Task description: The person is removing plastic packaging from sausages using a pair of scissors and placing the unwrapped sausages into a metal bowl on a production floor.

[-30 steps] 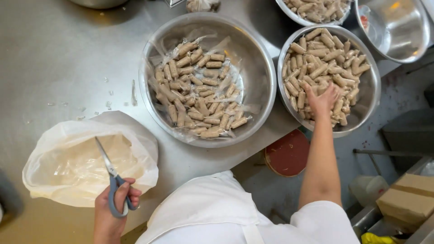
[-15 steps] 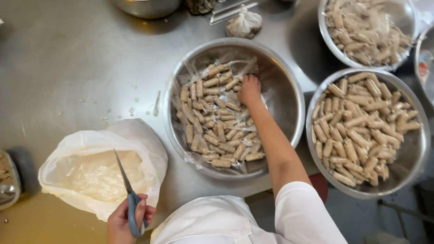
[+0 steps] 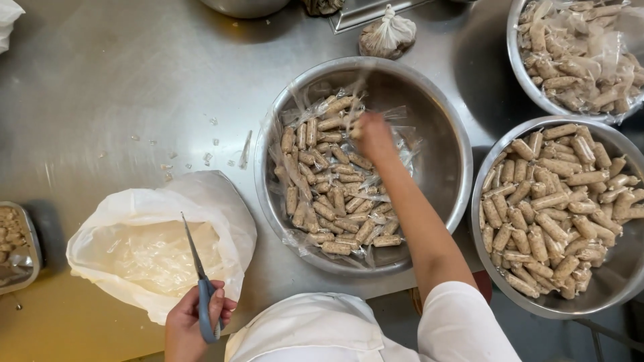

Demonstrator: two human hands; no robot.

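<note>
1. Reaching into the wide round steel bowl (image 3: 443,161) in the middle of the worktop (image 3: 134,87), the right hand (image 3: 373,136) is resting on the plastic-wrapped tan sausage pieces (image 3: 322,201) piled in it; blur is hiding whether its fingers are closing on one.
2. The left hand (image 3: 191,322) is gripping the blue-handled scissors (image 3: 201,285), blades pointing up over the open white plastic bag (image 3: 154,248) beside the bowl.
3. Two more steel bowls (image 3: 557,214) of sausages are sitting at the right.

Brushed steel table (image 3: 121,80), shiny metal bowl (image 3: 443,127), thin translucent plastic bag (image 3: 221,214), blue plastic-handled scissors (image 3: 201,288)
</note>
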